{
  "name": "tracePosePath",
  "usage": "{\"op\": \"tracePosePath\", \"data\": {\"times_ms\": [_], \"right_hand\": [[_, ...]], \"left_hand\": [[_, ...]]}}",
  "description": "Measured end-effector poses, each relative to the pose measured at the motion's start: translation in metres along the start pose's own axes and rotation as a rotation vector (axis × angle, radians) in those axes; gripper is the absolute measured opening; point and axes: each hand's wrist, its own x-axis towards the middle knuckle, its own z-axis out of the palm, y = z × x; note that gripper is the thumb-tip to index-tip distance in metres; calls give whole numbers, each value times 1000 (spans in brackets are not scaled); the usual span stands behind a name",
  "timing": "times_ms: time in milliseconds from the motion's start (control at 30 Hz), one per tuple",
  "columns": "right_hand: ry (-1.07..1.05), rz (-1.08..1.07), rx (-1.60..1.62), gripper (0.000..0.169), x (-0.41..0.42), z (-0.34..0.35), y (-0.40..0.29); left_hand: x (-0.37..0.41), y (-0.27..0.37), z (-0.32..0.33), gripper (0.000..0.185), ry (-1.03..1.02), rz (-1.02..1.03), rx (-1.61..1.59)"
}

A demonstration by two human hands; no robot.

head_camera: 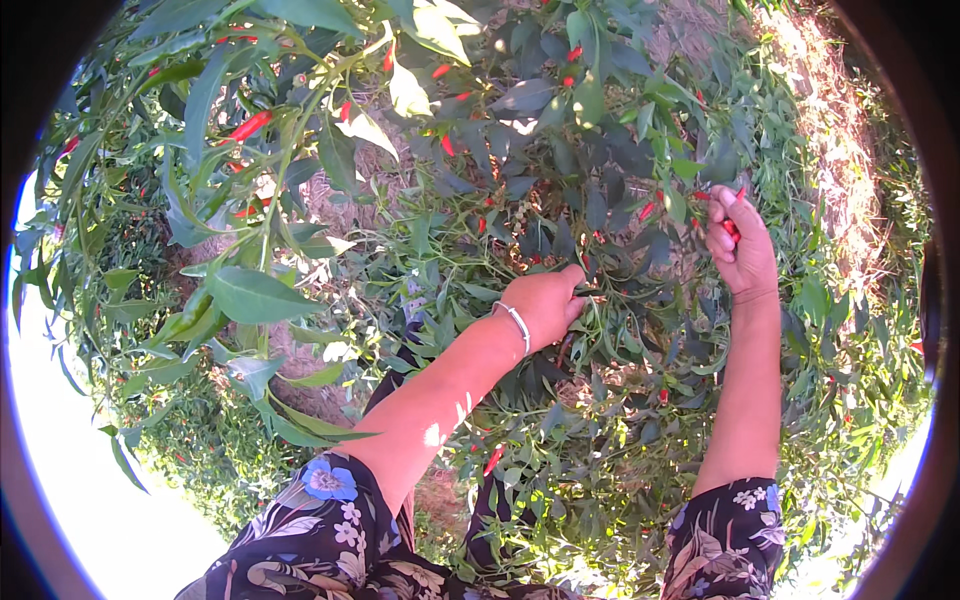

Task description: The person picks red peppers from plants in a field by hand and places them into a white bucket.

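My right hand [739,241] is curled around red chili peppers [730,229], some showing between the fingers. Another red chili tip [741,193] shows at the thumb. My left hand [541,301], with a silver bangle [517,328] at the wrist, reaches into the chili plant [622,300] in the middle. Its thumb and forefinger are among thin stems and leaves, which hide what lies between them. Just beyond its fingertips hangs a red chili [586,262]. More red chilies [646,211] hang left of my right hand.
A tall leafy chili branch [281,172] rises close to the camera on the left, bearing a red chili [250,126]. Dry straw-like ground [832,150] runs along the right. Another red chili [494,459] hangs low, near my legs.
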Motion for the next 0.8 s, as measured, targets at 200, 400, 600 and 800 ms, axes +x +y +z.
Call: {"op": "tracePosePath", "data": {"times_ms": [200, 400, 600, 800], "right_hand": [[115, -43, -318, 22, -14, 28, 7], [388, -293, -873, 25, -37, 7, -2], [123, -550, -1550, 25, -31, -3, -6], [86, -446, -1639, 28, -18, -4, 3]], "left_hand": [[3, 1, 0, 27, 6, 21, 13], [1, -2, 2, 28, 30, 39, 8], [2, -1, 2, 28, 3, 10, 12], [1, 1, -1, 25, -2, 39, 34]]}}
